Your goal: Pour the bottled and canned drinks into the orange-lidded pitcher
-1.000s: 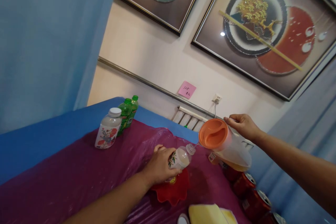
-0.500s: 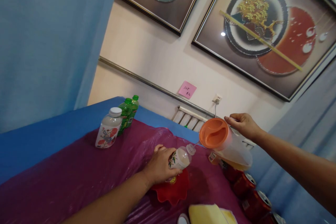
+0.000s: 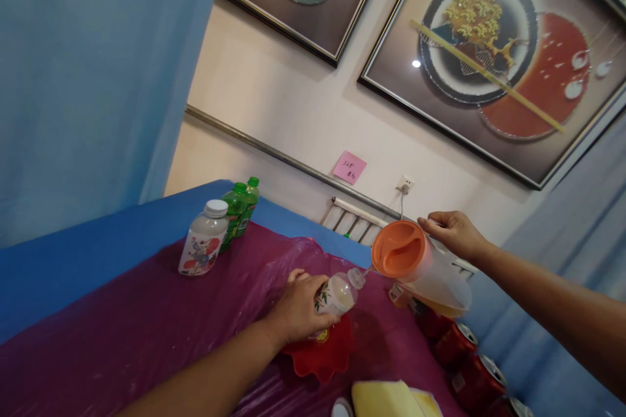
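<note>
My left hand point(image 3: 302, 306) is closed around a small clear bottle point(image 3: 338, 294) with a leaf-pattern label, tilted to the right above a red scalloped dish point(image 3: 323, 355). Cloudy liquid shows inside the bottle. On the right, my right hand point(image 3: 452, 232) grips the handle of a clear plastic pitcher point(image 3: 440, 277), which is tipped on its side. Its orange lid point(image 3: 398, 249) faces the bottle, and a thin stream of liquid runs from its spout to the bottle's mouth. Some amber-looking liquid lies low in the pitcher.
A white-capped bottle with a flower print point(image 3: 204, 238) and green bottles point(image 3: 239, 208) stand at the back left on the purple plastic sheet point(image 3: 122, 313). Several red cans point(image 3: 476, 381) line the right edge. A folded yellow cloth point(image 3: 391, 399) and white cap point(image 3: 341, 408) lie in front.
Both hands, the bottle and the pitcher stay almost still. The liquid level in the bottle looks slightly higher, and the stream continues.
</note>
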`<state>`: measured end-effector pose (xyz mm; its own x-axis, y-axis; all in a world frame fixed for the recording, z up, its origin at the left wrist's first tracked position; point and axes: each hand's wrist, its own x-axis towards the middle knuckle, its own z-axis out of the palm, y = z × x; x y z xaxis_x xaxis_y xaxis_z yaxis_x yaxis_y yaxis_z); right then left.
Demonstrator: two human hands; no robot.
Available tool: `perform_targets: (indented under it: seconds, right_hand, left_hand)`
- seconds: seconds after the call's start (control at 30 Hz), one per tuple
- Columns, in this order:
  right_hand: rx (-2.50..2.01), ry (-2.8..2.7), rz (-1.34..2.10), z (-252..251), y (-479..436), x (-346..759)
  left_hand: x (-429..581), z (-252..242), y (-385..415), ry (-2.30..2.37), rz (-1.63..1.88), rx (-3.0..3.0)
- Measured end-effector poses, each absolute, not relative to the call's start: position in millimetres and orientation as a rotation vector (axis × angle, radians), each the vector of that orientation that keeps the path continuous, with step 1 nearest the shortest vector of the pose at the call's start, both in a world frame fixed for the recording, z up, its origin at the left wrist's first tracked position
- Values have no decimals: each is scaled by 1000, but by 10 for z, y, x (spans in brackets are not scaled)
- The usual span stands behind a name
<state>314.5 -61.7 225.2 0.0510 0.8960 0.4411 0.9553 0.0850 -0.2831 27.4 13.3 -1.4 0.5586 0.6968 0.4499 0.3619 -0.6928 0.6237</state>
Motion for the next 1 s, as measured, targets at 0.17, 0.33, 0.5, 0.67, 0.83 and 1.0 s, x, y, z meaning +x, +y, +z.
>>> perform_targets:
  seconds: [0.17, 0.33, 0.5, 0.67, 0.83, 1.0]
  right_hand:
    - [-1793, -1871, -155, 2249, -613, 3149]
    - [-1799, -1865, -157, 2250, -614, 3147]
    - [-1809, -1857, -148, 2239, -615, 3146]
    - [-1798, -1864, -158, 2234, -627, 3108]
    - [-1795, -1853, -173, 2212, -632, 3081]
    - [-1794, -1831, -147, 2132, -608, 3109]
  left_hand:
    - [270, -12, 135, 846, 955, 2340]
    - [269, 4, 128, 858, 940, 2339]
    - [271, 2, 124, 853, 948, 2339]
    - [271, -8, 132, 854, 953, 2347]
    - [263, 24, 109, 861, 947, 2340]
    - [263, 33, 96, 859, 959, 2322]
